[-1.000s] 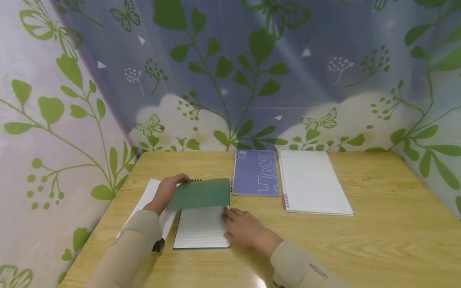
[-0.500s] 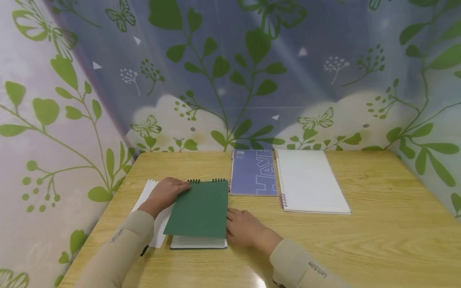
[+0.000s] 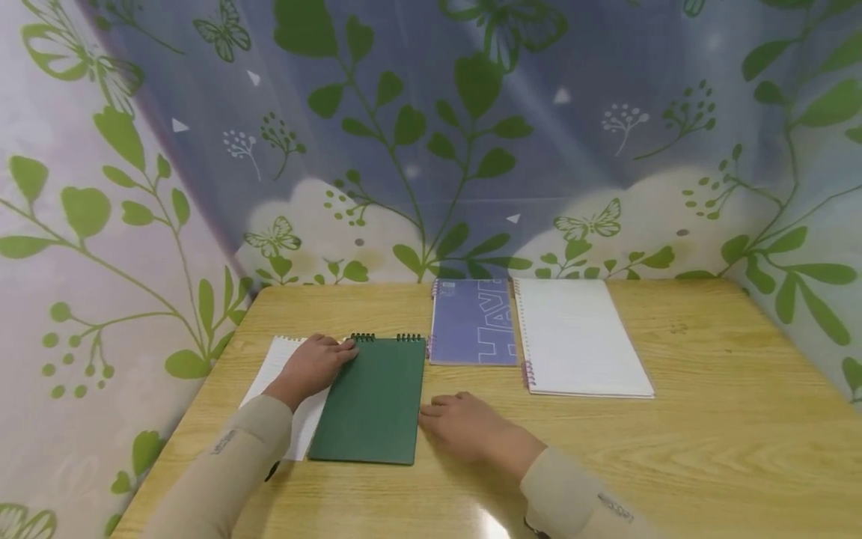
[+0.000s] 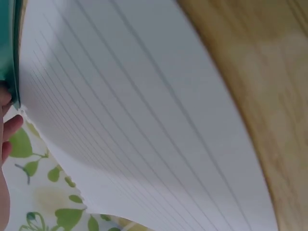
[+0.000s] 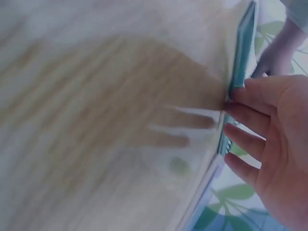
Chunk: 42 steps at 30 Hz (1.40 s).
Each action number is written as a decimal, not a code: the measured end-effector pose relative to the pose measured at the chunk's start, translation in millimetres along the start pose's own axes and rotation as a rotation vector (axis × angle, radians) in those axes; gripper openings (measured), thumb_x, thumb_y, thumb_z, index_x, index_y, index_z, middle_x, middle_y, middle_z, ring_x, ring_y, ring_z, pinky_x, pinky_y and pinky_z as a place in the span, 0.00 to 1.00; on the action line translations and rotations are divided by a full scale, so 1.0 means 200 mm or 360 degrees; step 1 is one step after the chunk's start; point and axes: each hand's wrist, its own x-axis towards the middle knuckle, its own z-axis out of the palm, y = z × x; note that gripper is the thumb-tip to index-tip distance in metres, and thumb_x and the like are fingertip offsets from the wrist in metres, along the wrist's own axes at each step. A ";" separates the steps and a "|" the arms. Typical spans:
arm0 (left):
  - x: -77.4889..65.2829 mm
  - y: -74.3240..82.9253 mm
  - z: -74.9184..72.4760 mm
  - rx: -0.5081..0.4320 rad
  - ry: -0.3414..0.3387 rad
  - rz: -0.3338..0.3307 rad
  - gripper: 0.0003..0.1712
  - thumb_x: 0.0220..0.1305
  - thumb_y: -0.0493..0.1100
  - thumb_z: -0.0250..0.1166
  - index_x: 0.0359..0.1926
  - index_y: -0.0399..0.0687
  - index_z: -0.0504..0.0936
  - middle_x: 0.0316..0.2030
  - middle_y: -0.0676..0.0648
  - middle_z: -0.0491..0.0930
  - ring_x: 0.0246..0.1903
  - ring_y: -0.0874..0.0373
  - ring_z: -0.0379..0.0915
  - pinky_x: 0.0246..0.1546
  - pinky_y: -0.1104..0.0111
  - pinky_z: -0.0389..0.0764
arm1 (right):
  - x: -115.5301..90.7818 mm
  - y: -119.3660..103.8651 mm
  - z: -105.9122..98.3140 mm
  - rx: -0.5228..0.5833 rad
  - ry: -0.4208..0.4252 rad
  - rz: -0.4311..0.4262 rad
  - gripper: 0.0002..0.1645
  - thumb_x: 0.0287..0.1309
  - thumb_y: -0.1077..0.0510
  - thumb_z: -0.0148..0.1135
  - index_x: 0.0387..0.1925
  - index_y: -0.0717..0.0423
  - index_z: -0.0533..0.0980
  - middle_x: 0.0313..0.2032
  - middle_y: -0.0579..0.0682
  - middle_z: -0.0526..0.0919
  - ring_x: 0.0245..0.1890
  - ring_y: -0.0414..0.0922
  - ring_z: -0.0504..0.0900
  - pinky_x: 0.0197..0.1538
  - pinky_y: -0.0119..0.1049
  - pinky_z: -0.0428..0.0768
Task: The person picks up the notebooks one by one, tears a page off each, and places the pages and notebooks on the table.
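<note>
A green spiral notebook lies closed on the table, its black coil along the far edge. My left hand rests at its upper left corner, fingertips on the cover. Under that hand and forearm is a white lined sheet with a torn, perforated edge; part of it is hidden. My right hand lies beside the notebook's right edge with its fingers extended. In the right wrist view, the fingertips of that hand reach the notebook's edge or nearly so; contact is hard to tell.
Behind, a purple spiral notebook with outlined letters lies next to a larger notebook showing a white page. The wooden table meets a patterned curtain at the back and sides.
The green cover has come down over the lined pages and now lies flat. My right hand has shifted slightly right, off the notebook's side. My left hand has stayed at the corner.
</note>
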 end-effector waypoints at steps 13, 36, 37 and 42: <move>0.23 0.25 -0.26 -0.0388 0.0349 -0.0591 0.17 0.64 0.43 0.55 0.53 0.50 0.76 0.47 0.46 0.79 0.48 0.48 0.73 0.45 0.54 0.74 | -0.17 0.34 -0.02 0.0340 0.0532 0.0228 0.19 0.63 0.56 0.51 0.53 0.56 0.74 0.54 0.56 0.77 0.55 0.55 0.75 0.58 0.49 0.72; 0.50 0.61 -0.34 -0.2387 -0.0106 -0.1208 0.31 0.65 0.45 0.52 0.64 0.33 0.59 0.57 0.34 0.69 0.49 0.46 0.71 0.47 0.56 0.74 | -0.09 0.65 0.00 0.1923 0.0261 0.1255 0.36 0.63 0.52 0.42 0.65 0.71 0.51 0.61 0.68 0.62 0.62 0.63 0.62 0.65 0.57 0.59; 0.50 0.60 -0.34 -0.2410 -0.0117 -0.1252 0.31 0.64 0.45 0.52 0.63 0.33 0.59 0.55 0.35 0.70 0.42 0.49 0.73 0.43 0.59 0.75 | -0.08 0.64 -0.01 0.1953 0.0268 0.1274 0.35 0.63 0.52 0.43 0.64 0.72 0.52 0.58 0.68 0.64 0.59 0.62 0.64 0.64 0.56 0.61; 0.56 0.56 -0.32 -0.2605 -0.0125 -0.1371 0.11 0.61 0.42 0.56 0.39 0.36 0.72 0.16 0.49 0.67 0.12 0.61 0.52 0.19 0.69 0.63 | -0.04 0.64 -0.04 0.1988 0.0332 0.1343 0.26 0.61 0.55 0.43 0.52 0.73 0.62 0.33 0.56 0.69 0.36 0.49 0.69 0.50 0.44 0.71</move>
